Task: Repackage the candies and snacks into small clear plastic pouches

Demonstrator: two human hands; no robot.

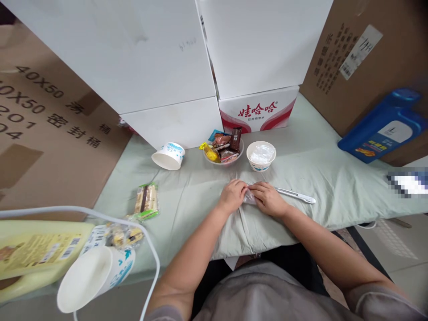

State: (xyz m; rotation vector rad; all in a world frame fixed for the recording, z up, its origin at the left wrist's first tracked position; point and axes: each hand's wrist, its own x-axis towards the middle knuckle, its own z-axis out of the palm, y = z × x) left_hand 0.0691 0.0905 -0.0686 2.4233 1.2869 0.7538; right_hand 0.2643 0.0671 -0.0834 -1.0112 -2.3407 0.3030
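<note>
Nearest the camera, at the lower left, a paper cup [90,276] lies on its side beside a yellow plastic bottle [33,254], with a thin white cable [147,240] arching over them. On the pale green cloth covering the desk [187,209], the left hand [233,195] and the right hand [267,199] sit close together, fingers curled, both pinching a small clear plastic wrapper [249,197] between them; it rests on the cloth right at the front edge. The film looks thin and slippery, so a firm pinch from both sides, with the pull kept low against the cloth, seems the surest way to handle it. Just right of the right hand lies a slim white pen-like tool [296,195]. To the left lies a packet of bar snacks [146,201]. Farther back stand a tipped paper cup [168,156], a bowl of wrapped sweets [223,149] and a paper cup holding crumpled clear film [261,156]. Smooth white boxes [140,67] and brown cardboard [43,133] close the back.
</note>
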